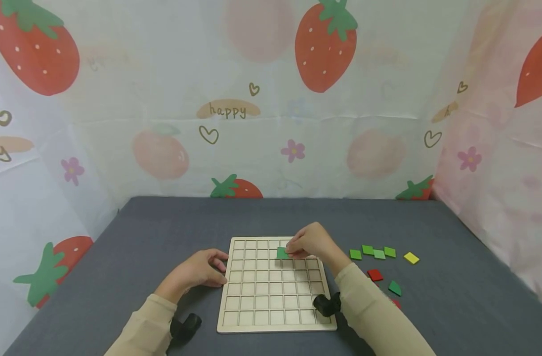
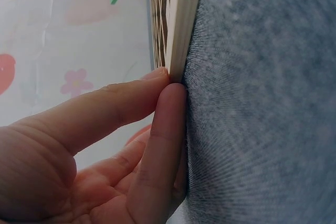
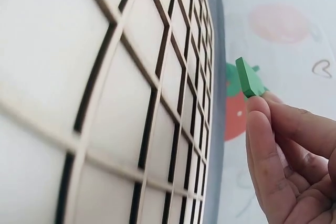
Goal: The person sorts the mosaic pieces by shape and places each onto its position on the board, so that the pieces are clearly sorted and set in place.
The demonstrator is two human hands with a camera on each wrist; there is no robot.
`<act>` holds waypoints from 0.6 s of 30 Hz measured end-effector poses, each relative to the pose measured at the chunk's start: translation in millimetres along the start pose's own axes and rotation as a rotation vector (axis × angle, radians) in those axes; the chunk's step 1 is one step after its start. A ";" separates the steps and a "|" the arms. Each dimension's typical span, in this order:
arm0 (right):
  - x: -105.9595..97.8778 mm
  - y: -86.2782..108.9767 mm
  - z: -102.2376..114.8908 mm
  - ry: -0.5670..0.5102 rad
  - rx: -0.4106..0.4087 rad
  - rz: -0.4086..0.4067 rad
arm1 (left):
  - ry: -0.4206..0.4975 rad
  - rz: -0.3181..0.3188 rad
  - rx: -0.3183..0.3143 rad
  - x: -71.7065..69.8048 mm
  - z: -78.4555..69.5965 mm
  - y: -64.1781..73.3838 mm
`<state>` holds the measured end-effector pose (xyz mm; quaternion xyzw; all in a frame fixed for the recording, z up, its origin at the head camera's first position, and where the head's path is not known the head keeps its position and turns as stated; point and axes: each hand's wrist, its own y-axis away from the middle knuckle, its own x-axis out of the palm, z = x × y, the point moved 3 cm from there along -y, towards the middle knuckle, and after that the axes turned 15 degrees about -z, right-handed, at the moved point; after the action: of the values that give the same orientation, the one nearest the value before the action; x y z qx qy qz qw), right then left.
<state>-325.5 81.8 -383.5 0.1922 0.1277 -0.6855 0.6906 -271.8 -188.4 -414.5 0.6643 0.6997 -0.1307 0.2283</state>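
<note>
Beige sleeves (image 1: 384, 316) nearest; right hand (image 1: 314, 243) holding a green tile (image 1: 281, 253) over the gridded board (image 1: 257, 289). Left hand (image 1: 197, 269) at the board's left edge. Left wrist: grip loose, not closed round anything, fingertips (image 2: 173, 93) touching the board's edge (grey tabletop (image 2: 262, 103) alongside). Right wrist: grip closed, pinching the tile, clear of the board.

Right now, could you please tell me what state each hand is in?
Left hand: open, touching the left edge of the grid board.
Right hand: closed, pinching a green tile above the board.
</note>
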 end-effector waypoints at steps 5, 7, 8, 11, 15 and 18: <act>12.6 -0.6 5.3 -0.003 -0.012 0.026 | 0.006 -0.001 -0.002 0.0 0.5 0.2; 16.9 -0.9 7.4 -0.003 -0.008 0.033 | 0.007 -0.001 -0.005 0.4 0.0 0.5; 18.9 -1.4 8.2 -0.004 -0.006 0.037 | 0.005 -0.003 -0.007 0.6 -0.1 0.6; 24.3 -2.6 10.8 -0.006 0.006 0.044 | -0.002 -0.009 -0.009 1.0 -0.6 0.5; 31.4 -3.7 14.6 -0.007 0.014 0.057 | -0.011 -0.017 -0.011 0.6 -0.8 0.5; 37.3 -4.1 18.0 -0.009 0.020 0.063 | -0.008 -0.016 -0.014 0.2 -1.0 1.2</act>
<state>-330.1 40.5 -384.2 0.2000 0.1114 -0.6656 0.7103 -270.8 -187.7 -413.6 0.6567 0.7047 -0.1304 0.2348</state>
